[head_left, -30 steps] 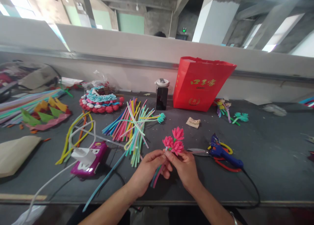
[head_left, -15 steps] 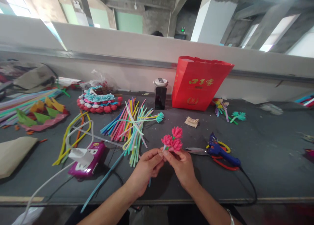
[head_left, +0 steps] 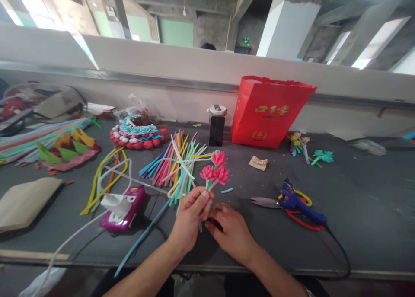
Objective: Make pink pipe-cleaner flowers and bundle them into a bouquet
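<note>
My left hand (head_left: 194,210) is closed around the stems of a small bunch of pink pipe-cleaner flowers (head_left: 218,174), held upright above the table. The blooms stand clear above my fingers, with a bit of green and pale stem below them. A blue stem end pokes out under my palm. Close beside it, my right hand (head_left: 230,232) rests low near the stem ends with its fingers curled; what they hold, if anything, is hidden. A short blue pipe-cleaner piece (head_left: 227,190) lies on the table just beyond.
Scissors (head_left: 266,202) lie at right under a corded blue glue gun (head_left: 304,210). Cut pipe cleaners (head_left: 171,163) are heaped at centre-left, near a purple power strip (head_left: 123,210). Behind stand a red bag (head_left: 272,111) and a phone (head_left: 217,131) against a cup.
My left hand has raised the pink flowers slightly and moved them left. My right hand has let go near the blooms and dropped lower, uncovering the blue piece.
</note>
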Demonstrator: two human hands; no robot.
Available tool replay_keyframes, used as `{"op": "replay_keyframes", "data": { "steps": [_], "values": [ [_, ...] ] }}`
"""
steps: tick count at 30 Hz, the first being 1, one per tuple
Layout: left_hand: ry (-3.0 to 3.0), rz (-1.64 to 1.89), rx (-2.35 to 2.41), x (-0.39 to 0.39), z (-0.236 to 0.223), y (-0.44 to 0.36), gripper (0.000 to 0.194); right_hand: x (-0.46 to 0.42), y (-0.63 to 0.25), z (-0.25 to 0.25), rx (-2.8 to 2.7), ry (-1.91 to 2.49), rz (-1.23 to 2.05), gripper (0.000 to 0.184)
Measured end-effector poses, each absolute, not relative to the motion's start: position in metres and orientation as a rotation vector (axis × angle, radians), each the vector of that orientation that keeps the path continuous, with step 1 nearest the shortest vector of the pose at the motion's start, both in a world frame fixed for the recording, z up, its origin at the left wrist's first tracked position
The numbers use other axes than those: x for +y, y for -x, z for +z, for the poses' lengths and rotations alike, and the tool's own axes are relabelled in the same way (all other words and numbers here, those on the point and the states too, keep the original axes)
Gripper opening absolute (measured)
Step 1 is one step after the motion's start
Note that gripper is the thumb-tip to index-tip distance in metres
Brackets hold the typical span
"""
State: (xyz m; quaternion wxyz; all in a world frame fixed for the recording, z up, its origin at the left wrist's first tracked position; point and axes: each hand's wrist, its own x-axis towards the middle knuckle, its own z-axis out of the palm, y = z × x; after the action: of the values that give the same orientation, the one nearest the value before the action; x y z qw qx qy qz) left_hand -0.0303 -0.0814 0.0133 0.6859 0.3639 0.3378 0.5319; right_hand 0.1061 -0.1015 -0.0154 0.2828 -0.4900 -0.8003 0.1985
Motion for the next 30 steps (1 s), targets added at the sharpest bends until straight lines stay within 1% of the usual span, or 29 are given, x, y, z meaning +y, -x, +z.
{"op": "replay_keyframes", "data": {
  "steps": [5,20,24,30],
  "values": [
    [-0.755,1.214,0.747,-0.0761,0.0100,0.0317,0.022,-0.1034,-0.1073,-0.0152,-2.185,1.303,0.531,0.019],
    [-0.731,1.227,0.752,-0.0751,0.0106,0.0326,0.023,-0.1029,-0.1080,-0.0173,-2.177,1.284,0.522,0.016],
    [-0.744,1.197,0.775,-0.0763,0.0104,0.0316,0.025,-0.1029,-0.1090,-0.0157,-2.044,1.259,0.574,0.017],
    [-0.772,1.149,0.777,-0.0792,0.0107,0.0285,0.028,-0.1006,-0.1107,-0.0153,-1.834,1.292,0.564,0.018]
  ]
}}
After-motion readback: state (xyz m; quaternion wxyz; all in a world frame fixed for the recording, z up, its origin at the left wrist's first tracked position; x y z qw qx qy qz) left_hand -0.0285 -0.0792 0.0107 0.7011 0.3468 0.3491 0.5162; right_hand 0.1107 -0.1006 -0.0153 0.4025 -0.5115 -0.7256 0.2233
